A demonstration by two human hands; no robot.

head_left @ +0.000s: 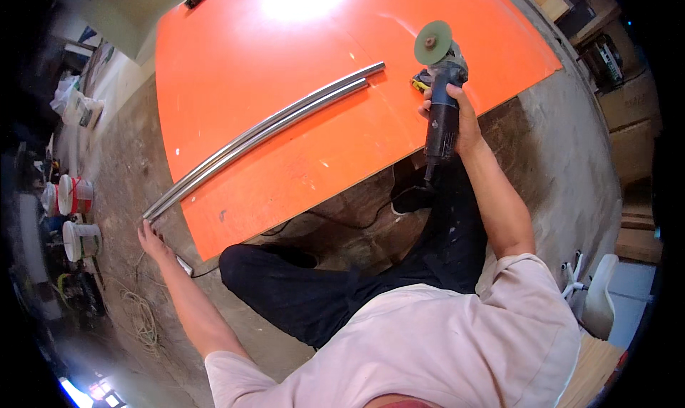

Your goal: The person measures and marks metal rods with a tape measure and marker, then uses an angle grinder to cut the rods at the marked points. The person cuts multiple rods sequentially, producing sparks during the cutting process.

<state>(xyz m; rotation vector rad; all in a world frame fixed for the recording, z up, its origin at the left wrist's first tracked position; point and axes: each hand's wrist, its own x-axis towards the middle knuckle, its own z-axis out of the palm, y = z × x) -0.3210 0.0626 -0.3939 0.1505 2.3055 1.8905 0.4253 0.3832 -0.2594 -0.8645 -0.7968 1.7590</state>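
Note:
My right hand (465, 119) is wrapped around the dark body of an angle grinder (444, 115), which is held up over the near right edge of an orange board (271, 208). Its pale green disc (433, 42) points away from me. Two shiny metal tubes (285, 117) lie side by side on the board, running from its middle out past the left edge. At their left ends is my left hand (157, 245), fingers stretched out and fingertips at or very near the metal. Behind the grinder sits a yellow and black tape measure (419, 83), partly hidden.
White buckets (82, 240) stand on the floor at the left, near a coiled cord (143, 322). A dark cable (342, 224) runs under the board's near edge by my legs. Cardboard boxes (631, 154) line the right side, with a white chair (601, 294) nearer me.

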